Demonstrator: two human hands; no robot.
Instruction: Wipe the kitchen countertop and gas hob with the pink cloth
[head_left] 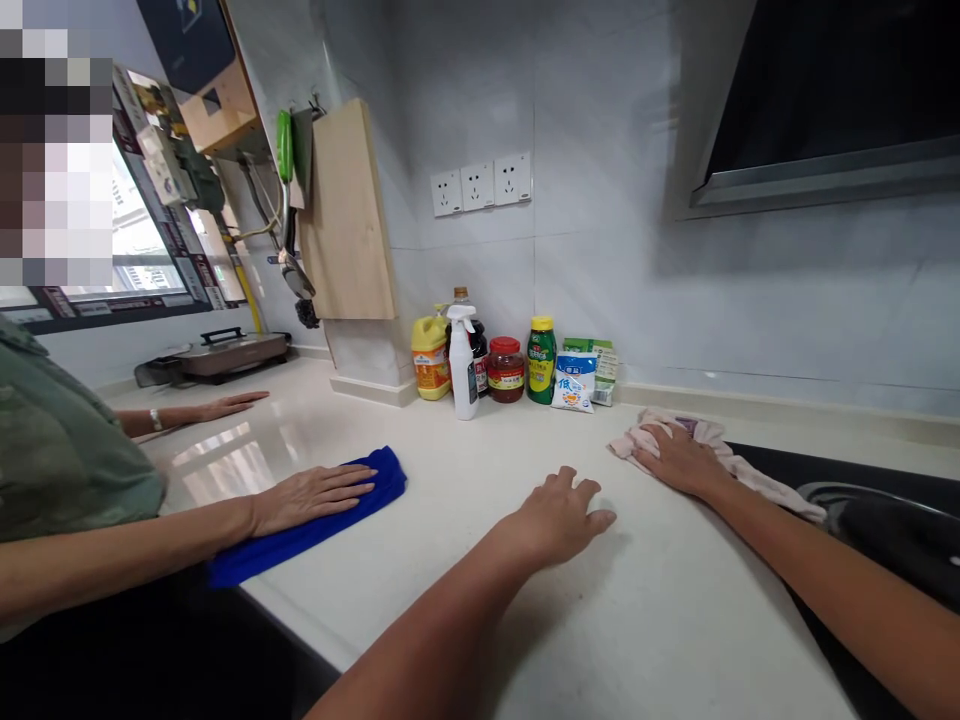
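Observation:
My right hand (679,458) presses down on a crumpled pale pink cloth (765,482), which lies partly on the white countertop (465,560) and partly over the edge of the black stove (892,510). The palm side and part of the cloth beneath it are hidden. Over the middle of the counter my left hand (561,515) holds nothing, its fingers apart and slightly bent. To the left, another person's hand (319,497) lies flat on a blue cloth (300,540); that person's other hand (229,405) rests farther back on the counter.
Along the wall stand a white spray bottle (463,370), a yellow pump bottle (431,360), a red-lidded jar (506,372), a green bottle (541,362) and a white-blue packet (574,384). A cutting board (349,215) hangs at left. A brown electric pan (225,352) sits in the far left corner.

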